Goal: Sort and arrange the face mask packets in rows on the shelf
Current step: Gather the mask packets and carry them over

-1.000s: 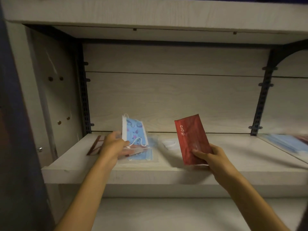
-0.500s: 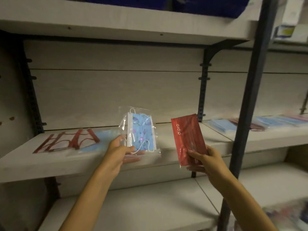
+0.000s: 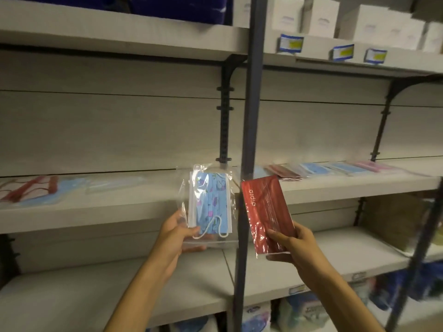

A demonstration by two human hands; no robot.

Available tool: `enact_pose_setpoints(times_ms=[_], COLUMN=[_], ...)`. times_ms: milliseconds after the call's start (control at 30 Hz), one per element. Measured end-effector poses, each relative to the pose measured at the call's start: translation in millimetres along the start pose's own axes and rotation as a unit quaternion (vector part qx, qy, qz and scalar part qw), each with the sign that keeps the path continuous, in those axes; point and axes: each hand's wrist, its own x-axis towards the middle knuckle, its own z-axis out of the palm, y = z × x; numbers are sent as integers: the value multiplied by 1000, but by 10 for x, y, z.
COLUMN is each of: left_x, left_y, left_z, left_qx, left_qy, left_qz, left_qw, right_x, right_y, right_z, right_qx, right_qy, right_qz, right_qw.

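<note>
While both held upright, left hand [image 3: 176,233] pinches blue mask packet [image 3: 208,204], right hand [image 3: 291,245] red packet [image 3: 267,214] (thumb front)

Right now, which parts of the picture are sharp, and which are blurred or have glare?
Head view: the blue mask packet and the red packet are fairly sharp; glare streaks their plastic wrap. The packets on the shelf and the white boxes are smeared by motion blur; lighting is dim.
</note>
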Motion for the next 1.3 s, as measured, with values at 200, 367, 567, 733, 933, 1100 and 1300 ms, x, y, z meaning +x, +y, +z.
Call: enact_pose_setpoints(times_ms=[200, 367, 567, 733, 933, 1100, 1300], left_x=[12, 277, 729, 1262, 1894, 2299, 2625], left_y=[-218, -359, -510, -513, -451, -421, -379], left_z=[844, 1511, 2099, 2493, 2705, 2674, 2643], left_qx=[65, 60, 25, 56, 50, 47, -7], left_qy=[-40, -32, 4, 38, 124, 180, 237], left_qz=[-12, -23, 9, 12, 36, 25, 59], left_qw=[997, 997, 1000, 998, 990, 982, 970], right_x=[145, 486, 1162, 1849, 2740, 3345, 3820], right_y=[79, 67, -25, -218, -400, -390, -280], right_z=[-811, -1341, -1738, -1999, -2084, -1910, -1673], right_qx=[7, 12, -15, -68, -99, -138, -207], right_qy=[40, 64, 52, 31, 0, -32, -34], right_qz=[32, 27, 6, -25, -48, -20, -33], right_qw=[999, 998, 999, 997, 994, 990, 977])
